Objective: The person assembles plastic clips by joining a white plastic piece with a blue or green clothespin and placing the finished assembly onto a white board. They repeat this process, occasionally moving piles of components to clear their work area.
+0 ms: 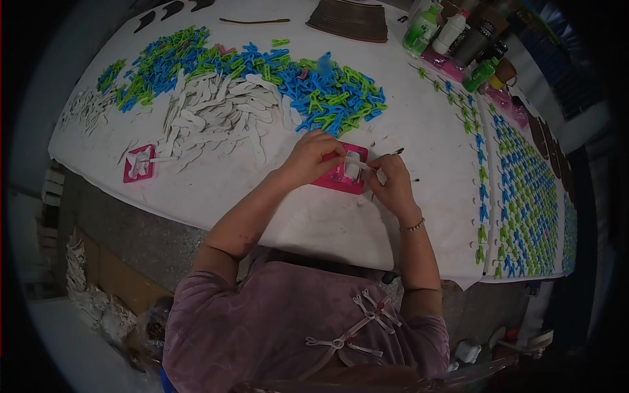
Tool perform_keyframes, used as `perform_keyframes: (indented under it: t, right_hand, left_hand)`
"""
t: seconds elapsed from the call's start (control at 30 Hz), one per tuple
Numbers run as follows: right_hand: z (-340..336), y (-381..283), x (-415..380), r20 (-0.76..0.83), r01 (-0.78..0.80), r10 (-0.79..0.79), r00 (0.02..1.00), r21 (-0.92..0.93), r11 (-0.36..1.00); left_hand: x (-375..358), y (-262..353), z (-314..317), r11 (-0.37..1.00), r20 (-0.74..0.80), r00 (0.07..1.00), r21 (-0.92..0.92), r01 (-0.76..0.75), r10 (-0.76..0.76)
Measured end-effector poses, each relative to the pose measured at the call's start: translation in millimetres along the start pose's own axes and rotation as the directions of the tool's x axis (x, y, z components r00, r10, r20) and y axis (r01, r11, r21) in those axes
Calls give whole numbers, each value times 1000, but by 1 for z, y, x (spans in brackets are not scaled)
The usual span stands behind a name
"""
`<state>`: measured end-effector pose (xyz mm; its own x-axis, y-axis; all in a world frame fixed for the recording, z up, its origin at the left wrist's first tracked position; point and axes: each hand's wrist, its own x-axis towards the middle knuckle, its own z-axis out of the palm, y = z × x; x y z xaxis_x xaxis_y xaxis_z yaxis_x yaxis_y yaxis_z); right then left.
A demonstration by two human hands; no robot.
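Over a pink tray [339,183], my left hand [313,159] and my right hand [393,185] come close together. A thin whitish strip [359,164] spans the gap, pinched at its ends by the fingers of both hands. Below it in the tray lies a white block-like piece [352,171]. A small dark-tipped piece [398,152] shows by my right fingertips. Just beyond my left hand spreads a heap of blue and green clothespin-like clips [334,98].
Flat white strips [216,111] are piled left of centre. Another pink tray [139,164] with white matter stands near the front-left edge. Clips in rows [527,203] cover the right side. Bottles [422,29] stand at the back right, by a dark brown panel [347,21].
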<state>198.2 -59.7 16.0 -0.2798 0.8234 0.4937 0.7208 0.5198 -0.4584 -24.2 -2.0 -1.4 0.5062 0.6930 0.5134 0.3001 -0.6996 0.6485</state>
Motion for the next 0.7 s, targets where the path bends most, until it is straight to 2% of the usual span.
perform_keyframes:
  t: [0.2,0.27,0.5,0.57,0.6,0.67,0.7]
  right_hand:
    - [-15,0,4,-35,46,-49,998,-84,995]
    - [-23,-8,10,-49,-11,8,999,-54,998]
    - [-32,-21,31,-42,-2,4,999,57,998]
    - [-29,-21,33,7,-70,70,998,187,980]
    - [-26,-20,33,9,-67,67,998,185,980]
    - [-19,-17,31,64,-181,173,983,498,848]
    - [-15,-16,30,67,-179,168,984,497,849]
  left_hand:
    - [6,1,9,999,8,999,26,-47,46]
    - [10,5,10,999,37,999,11,-38,38]
    - [13,5,18,999,45,999,38,-7,6]
    - [14,5,19,999,37,999,46,-18,16]
    - [13,4,19,998,32,999,55,-25,23]
    - [13,3,20,999,36,999,42,-13,12]
    - [13,3,20,1000,44,999,28,-2,1]
